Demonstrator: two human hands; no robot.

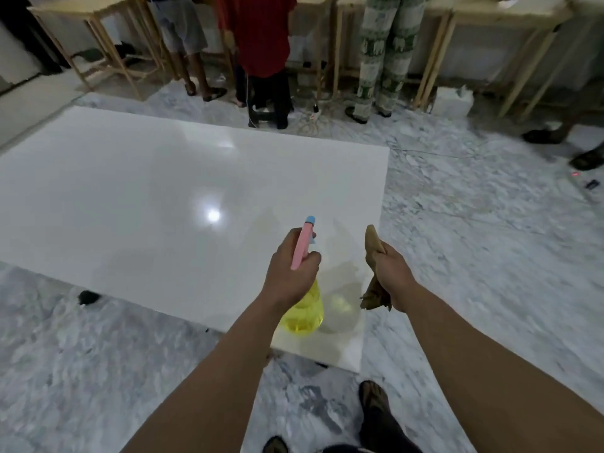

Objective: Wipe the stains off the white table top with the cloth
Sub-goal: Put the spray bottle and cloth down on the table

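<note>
My left hand point(291, 273) is wrapped around the neck of a spray bottle point(304, 308), fingers curled over the pink trigger head point(301, 245) with its blue nozzle tip point(310, 219) pointing away from me; the yellow body of the bottle hangs below the fist. I can read no label or writing on it. My right hand point(392, 276) is closed around a brown cloth point(372, 253), one end sticking up above the fist and a ragged end hanging below it. Both forearms reach forward at about the same height, wrists level, the two fists near each other but apart. Directly beneath them lies the near right corner of the white table top point(163, 191), a glossy slab that stretches ahead and to the left of the grips and throws back a bright spot of ceiling light. Faint brownish marks show on the surface just ahead of the bottle's nozzle. Around the slab is a grey marble floor point(474, 240); my sandalled foot point(376, 403) stands below the right hand. Far ahead, several people point(261, 44) stand at wooden tables point(98, 37).
</note>
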